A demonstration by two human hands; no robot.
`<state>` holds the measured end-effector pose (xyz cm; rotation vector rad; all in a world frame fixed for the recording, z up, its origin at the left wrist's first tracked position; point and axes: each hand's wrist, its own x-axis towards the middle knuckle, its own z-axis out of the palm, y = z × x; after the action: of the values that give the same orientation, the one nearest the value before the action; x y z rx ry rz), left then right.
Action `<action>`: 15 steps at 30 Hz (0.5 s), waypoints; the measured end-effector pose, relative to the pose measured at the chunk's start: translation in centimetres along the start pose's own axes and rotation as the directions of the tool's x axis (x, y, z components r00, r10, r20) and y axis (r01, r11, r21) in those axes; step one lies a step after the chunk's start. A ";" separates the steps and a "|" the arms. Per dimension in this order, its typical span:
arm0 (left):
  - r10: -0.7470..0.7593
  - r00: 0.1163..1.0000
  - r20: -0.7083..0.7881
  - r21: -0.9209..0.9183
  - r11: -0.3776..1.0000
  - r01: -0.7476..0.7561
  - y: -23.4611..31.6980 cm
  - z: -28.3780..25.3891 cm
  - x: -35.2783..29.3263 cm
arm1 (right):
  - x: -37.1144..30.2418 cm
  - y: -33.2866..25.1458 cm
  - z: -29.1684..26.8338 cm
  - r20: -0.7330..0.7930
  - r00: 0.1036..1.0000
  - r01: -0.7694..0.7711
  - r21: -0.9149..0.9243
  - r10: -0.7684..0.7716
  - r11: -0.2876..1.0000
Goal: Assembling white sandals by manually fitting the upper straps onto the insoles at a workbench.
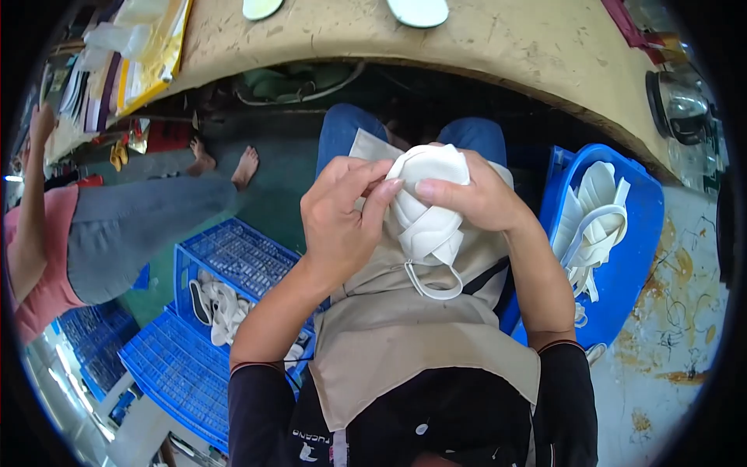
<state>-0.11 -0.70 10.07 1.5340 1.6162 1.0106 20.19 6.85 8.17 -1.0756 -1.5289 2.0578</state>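
Over my lap, a white sandal upper [426, 219] with crossed, woven-looking straps is held between my two hands. A thin ankle strap [442, 294] loops down from its lower end, toward me. My left hand [342, 210] pinches the left edge of the piece near its far end, thumb and forefinger together. My right hand [484, 191] wraps round the other side, with its thumb lying on top of the white straps and its fingers hidden underneath. A beige apron [412, 342] covers my lap beneath the piece.
Right of me stands a blue bin [642, 233] with white strappy shoe parts [599, 226]. Blue crates [233, 253] with more shoe pieces sit at my left. Ahead, a worn bench [342, 35] carries two pale soles [420, 11]. Another person [132, 233] sits at far left.
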 end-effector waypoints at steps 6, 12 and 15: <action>-0.219 0.970 0.107 -0.551 0.799 0.242 -2.7 -0.8 0.8 | 1.7 0.8 -0.5 0.091 0.996 0.004 0.161 -0.019 0.987; -0.273 0.872 0.406 -0.665 0.567 0.486 -3.6 -1.6 3.3 | 2.9 2.8 -0.1 0.191 0.981 -0.062 0.259 0.012 0.964; -0.310 0.847 0.432 -0.560 0.644 0.521 -1.7 -2.9 5.4 | 3.2 2.5 0.8 0.193 0.981 -0.039 0.242 -0.009 0.969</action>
<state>-3.87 4.41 10.13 0.7159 1.1262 0.8893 17.89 7.66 4.81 -0.8182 -1.3066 2.3458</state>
